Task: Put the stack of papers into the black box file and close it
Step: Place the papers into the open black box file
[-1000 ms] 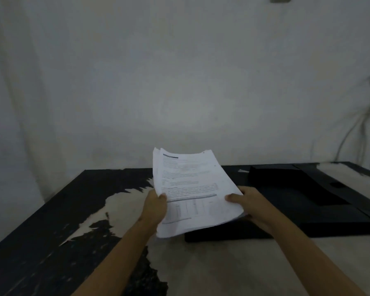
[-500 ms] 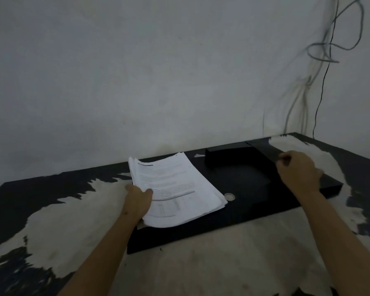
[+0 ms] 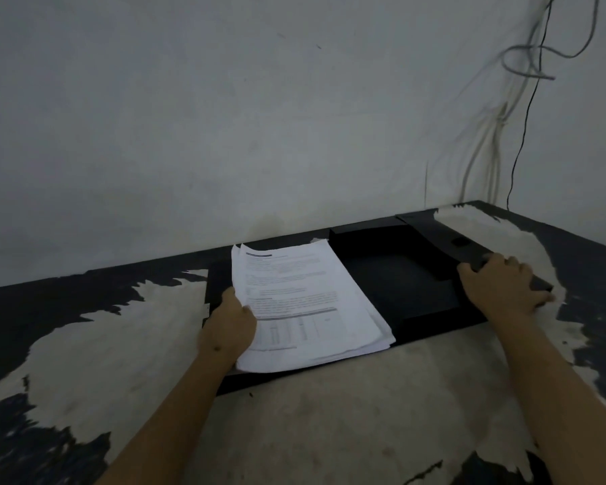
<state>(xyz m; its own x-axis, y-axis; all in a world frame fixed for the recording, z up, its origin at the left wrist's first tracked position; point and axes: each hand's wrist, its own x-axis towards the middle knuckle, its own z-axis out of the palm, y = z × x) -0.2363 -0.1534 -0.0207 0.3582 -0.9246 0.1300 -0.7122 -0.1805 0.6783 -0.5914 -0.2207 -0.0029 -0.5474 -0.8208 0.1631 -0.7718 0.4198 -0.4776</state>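
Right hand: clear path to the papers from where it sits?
Probably yes. The right hand rests on the box file at its far right flap, and only the file's open black tray lies between it and the papers. The left hand holds their left edge.

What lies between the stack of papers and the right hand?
In the head view, only the bare black inside of the open box file lies between the stack of papers and the right hand; nothing rests on that stretch.
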